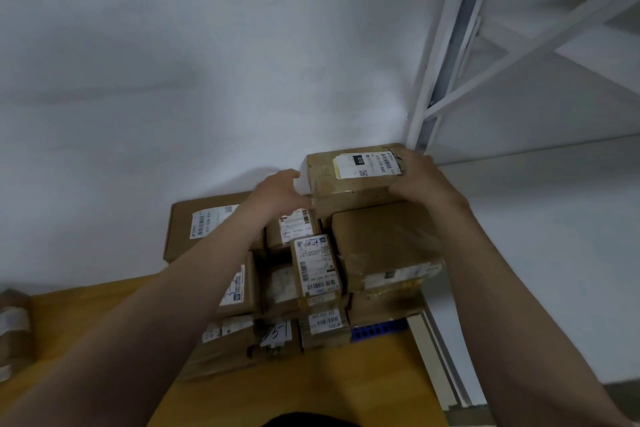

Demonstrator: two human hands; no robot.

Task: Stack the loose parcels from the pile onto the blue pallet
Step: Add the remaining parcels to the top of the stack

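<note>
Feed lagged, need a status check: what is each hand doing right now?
Left hand: open, fingers spread beside the top parcel, holding nothing.
Right hand: fingers wrapped over the top parcel's right end, gripping it.

Matt brown cardboard parcels with paper labels; blue plastic pallet.

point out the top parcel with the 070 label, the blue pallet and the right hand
top parcel (323, 180), head view, bare cardboard left of its label
blue pallet (377, 329), head view, visible front edge under the stack
right hand (420, 180), head view, back of the hand
</note>
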